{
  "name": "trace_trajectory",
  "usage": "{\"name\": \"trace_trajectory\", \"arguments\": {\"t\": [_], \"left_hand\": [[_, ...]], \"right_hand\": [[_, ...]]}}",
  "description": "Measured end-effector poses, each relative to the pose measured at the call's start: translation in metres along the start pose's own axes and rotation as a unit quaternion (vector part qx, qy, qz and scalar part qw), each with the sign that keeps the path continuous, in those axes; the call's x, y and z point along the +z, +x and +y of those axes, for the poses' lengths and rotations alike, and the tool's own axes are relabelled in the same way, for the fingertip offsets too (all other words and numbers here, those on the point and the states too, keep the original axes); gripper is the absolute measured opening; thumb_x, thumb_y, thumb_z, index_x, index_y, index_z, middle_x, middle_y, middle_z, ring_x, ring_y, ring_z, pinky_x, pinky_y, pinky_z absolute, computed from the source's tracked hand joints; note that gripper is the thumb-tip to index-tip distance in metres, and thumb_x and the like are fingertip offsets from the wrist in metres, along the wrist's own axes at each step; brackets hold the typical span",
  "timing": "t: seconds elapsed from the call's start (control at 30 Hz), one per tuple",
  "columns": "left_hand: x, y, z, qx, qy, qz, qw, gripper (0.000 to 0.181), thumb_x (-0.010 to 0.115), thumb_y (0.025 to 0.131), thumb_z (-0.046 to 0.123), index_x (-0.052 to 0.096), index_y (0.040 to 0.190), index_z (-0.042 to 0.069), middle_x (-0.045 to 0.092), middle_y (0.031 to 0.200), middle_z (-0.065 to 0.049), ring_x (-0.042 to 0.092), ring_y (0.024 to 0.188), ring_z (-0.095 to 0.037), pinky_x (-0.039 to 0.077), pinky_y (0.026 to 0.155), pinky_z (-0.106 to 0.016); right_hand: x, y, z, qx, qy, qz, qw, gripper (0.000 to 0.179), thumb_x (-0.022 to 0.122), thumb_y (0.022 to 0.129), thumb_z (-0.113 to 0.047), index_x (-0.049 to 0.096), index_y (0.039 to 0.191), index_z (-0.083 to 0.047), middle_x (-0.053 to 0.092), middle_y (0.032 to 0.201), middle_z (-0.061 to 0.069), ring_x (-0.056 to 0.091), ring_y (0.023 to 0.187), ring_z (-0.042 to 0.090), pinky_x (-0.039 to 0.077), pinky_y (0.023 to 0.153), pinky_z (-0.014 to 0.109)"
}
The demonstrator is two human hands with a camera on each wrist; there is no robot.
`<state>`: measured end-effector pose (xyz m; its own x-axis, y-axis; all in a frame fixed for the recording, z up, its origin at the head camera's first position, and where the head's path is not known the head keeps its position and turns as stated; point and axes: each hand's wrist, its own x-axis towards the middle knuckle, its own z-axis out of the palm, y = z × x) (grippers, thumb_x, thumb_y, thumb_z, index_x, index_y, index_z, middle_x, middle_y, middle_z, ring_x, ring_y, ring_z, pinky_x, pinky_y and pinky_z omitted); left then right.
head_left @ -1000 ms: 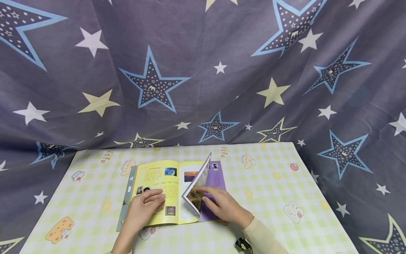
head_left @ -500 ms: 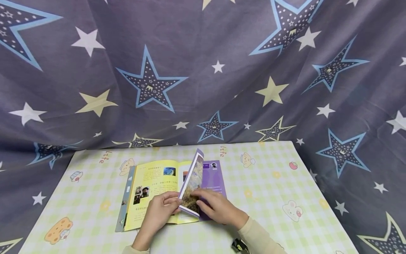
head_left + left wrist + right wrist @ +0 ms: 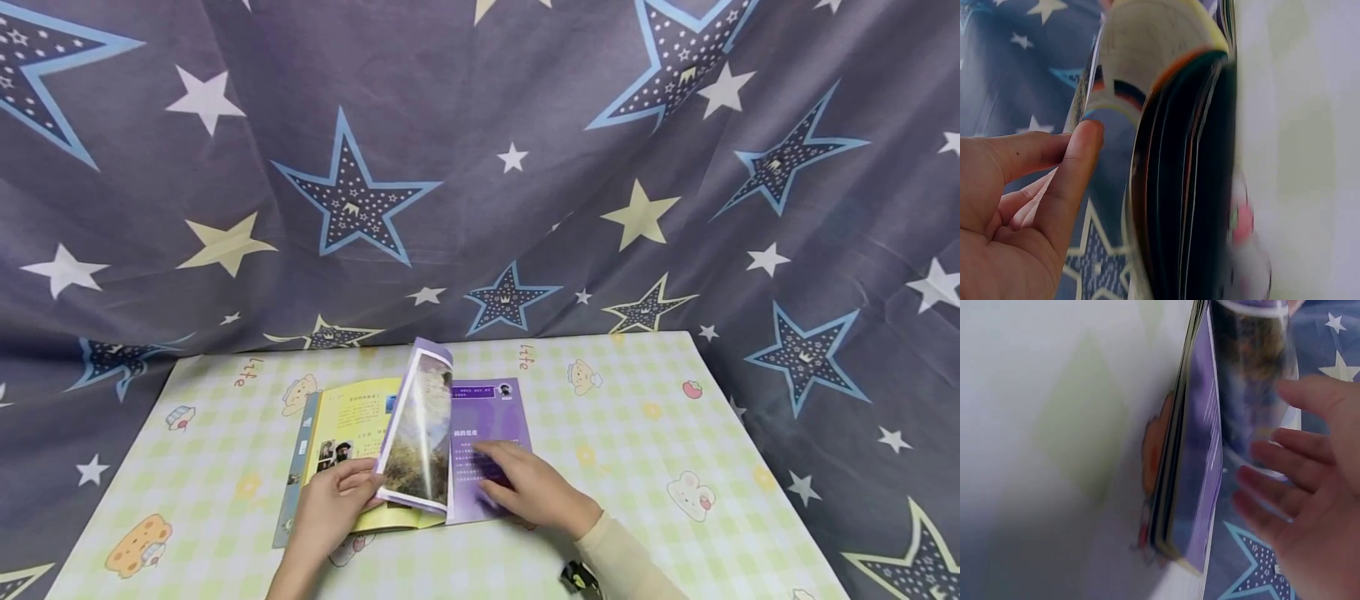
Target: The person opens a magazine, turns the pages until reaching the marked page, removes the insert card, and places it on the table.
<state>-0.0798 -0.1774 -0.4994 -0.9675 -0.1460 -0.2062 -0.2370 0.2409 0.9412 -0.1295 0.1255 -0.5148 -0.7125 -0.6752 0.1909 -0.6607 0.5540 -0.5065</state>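
An open picture book (image 3: pixel 360 412), with yellow pages of text and small photos on its left side, lies on the table. One page (image 3: pixel 416 429) bearing a landscape picture with a purple border stands raised and curved, leaning left over the yellow side. My left hand (image 3: pixel 333 504) pinches the lower outer corner of that page; in the left wrist view its thumb and finger meet at the page edge. My right hand (image 3: pixel 536 492) is over the purple page (image 3: pixel 487 425) on the right side, its fingers loosely extended and apart in the right wrist view.
A green-and-white checked cloth with cartoon figures covers the table (image 3: pixel 622 433). Behind and beside it hangs a dark star-patterned curtain (image 3: pixel 465 217). A small black object (image 3: pixel 577 577) shows by the right sleeve near the front edge.
The raised page has swung from right to left, uncovering more of the purple page. My left hand reached right, took the page's corner and drew it left; my right hand has let go of the page.
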Motion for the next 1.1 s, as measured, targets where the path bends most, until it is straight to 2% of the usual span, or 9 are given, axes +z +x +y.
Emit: {"name": "trace_trajectory", "arguments": {"t": [0.13,0.37,0.53,0.67,0.73,0.83,0.9,1.0,1.1], "left_hand": [[-0.022,-0.005,-0.005,-0.011,0.038,0.021,0.9990,0.032,0.074,0.092,0.010,0.068,0.120,-0.003,0.075,0.094,-0.011,0.074,0.076,-0.019,0.061,0.068,-0.027],[-0.053,-0.014,-0.015,-0.048,0.107,0.054,0.9917,0.041,0.074,0.093,0.023,0.067,0.125,-0.002,0.076,0.094,-0.007,0.073,0.076,-0.014,0.059,0.067,-0.021],[-0.069,-0.018,-0.023,-0.067,0.153,0.070,0.9835,0.048,0.073,0.093,0.031,0.066,0.127,-0.002,0.076,0.093,-0.006,0.072,0.076,-0.012,0.058,0.079,-0.036],[-0.075,-0.017,-0.029,-0.088,0.164,0.077,0.9795,0.048,0.073,0.094,0.028,0.064,0.127,-0.005,0.076,0.090,-0.006,0.072,0.076,-0.015,0.059,0.074,-0.035],[-0.077,-0.017,-0.032,-0.090,0.181,0.082,0.9759,0.047,0.072,0.093,0.027,0.065,0.126,-0.005,0.075,0.092,-0.010,0.073,0.085,-0.027,0.059,0.077,-0.039],[-0.080,-0.015,-0.036,-0.083,0.214,0.088,0.9692,0.047,0.072,0.093,0.030,0.067,0.124,-0.005,0.074,0.098,-0.018,0.066,0.102,-0.044,0.050,0.091,-0.059],[-0.082,-0.013,-0.039,-0.078,0.235,0.088,0.9649,0.047,0.071,0.093,0.032,0.068,0.123,-0.004,0.074,0.101,-0.018,0.061,0.108,-0.049,0.041,0.095,-0.068],[-0.085,-0.012,-0.043,-0.081,0.228,0.073,0.9676,0.047,0.071,0.094,0.030,0.067,0.124,-0.005,0.075,0.096,-0.013,0.066,0.101,-0.043,0.041,0.095,-0.068],[-0.085,-0.011,-0.045,-0.088,0.214,0.065,0.9707,0.046,0.071,0.094,0.027,0.065,0.125,-0.007,0.076,0.088,-0.007,0.071,0.088,-0.031,0.044,0.094,-0.065]], "right_hand": [[-0.001,-0.004,0.006,0.026,-0.028,-0.034,0.9987,0.058,0.070,0.096,-0.028,0.050,0.143,0.000,0.054,0.141,0.013,0.050,0.132,0.027,0.037,0.114,0.041],[-0.002,-0.011,0.014,0.027,-0.050,-0.076,0.9955,0.081,0.081,0.083,-0.039,0.047,0.147,-0.002,0.044,0.150,0.020,0.040,0.138,0.038,0.032,0.116,0.051],[-0.001,-0.015,0.015,0.029,-0.084,-0.105,0.9905,0.095,0.085,0.075,-0.048,0.044,0.150,-0.007,0.038,0.154,0.021,0.034,0.140,0.044,0.031,0.115,0.055],[0.000,-0.015,0.015,0.031,-0.092,-0.110,0.9892,0.092,0.084,0.077,-0.047,0.044,0.150,-0.008,0.037,0.155,0.020,0.033,0.141,0.043,0.031,0.115,0.055],[-0.001,-0.015,0.014,0.032,-0.089,-0.109,0.9896,0.089,0.083,0.079,-0.046,0.046,0.149,-0.008,0.038,0.154,0.020,0.034,0.141,0.043,0.031,0.115,0.055],[-0.002,-0.015,0.015,0.034,-0.080,-0.113,0.9898,0.085,0.082,0.081,-0.045,0.047,0.148,-0.007,0.039,0.154,0.019,0.033,0.141,0.043,0.029,0.116,0.056],[-0.003,-0.015,0.016,0.035,-0.069,-0.118,0.9900,0.081,0.081,0.082,-0.044,0.049,0.147,-0.007,0.039,0.154,0.017,0.032,0.142,0.042,0.027,0.117,0.055],[-0.006,-0.016,0.018,0.035,-0.049,-0.130,0.9897,0.073,0.079,0.085,-0.043,0.053,0.144,-0.008,0.040,0.154,0.013,0.030,0.144,0.040,0.024,0.118,0.054],[-0.010,-0.017,0.021,0.034,-0.028,-0.143,0.9887,0.063,0.076,0.089,-0.040,0.057,0.140,-0.008,0.042,0.154,0.012,0.031,0.144,0.037,0.024,0.119,0.051]]}}
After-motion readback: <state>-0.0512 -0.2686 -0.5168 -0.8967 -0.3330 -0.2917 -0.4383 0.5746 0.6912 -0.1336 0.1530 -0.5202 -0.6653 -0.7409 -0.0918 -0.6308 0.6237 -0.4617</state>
